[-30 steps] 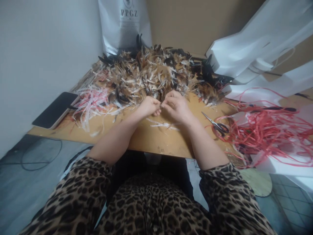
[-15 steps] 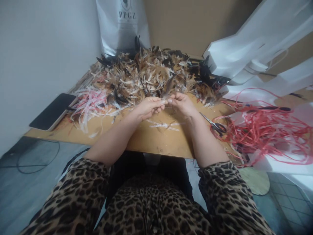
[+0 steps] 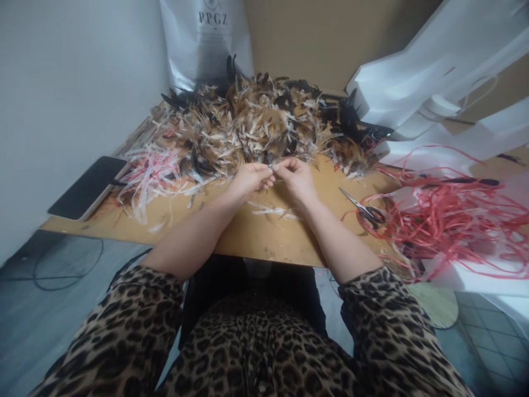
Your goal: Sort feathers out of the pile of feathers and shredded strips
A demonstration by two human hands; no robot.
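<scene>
Fingers of the left hand (image 3: 252,179) and right hand (image 3: 297,179) meet, pinching a small piece (image 3: 270,166) I can't identify, in front of the feather pile (image 3: 256,121) on the table (image 3: 273,242). Fingertip work seems in hand; the next move needs a steady grip.

Small item (image 3: 270,166), one: pinched between the fingers (image 3: 291,164) of both hands above the worktop (image 3: 273,242); mostly covered, a pale fleck showing, form too small to tell. Feathers (image 3: 256,124), one heap: brown, tan, black and off-white, loose, tangled, lying across the worktop just beyond the item. Strips (image 3: 275,211), several: white, thin, crossing, lying on the worktop's near side.
</scene>
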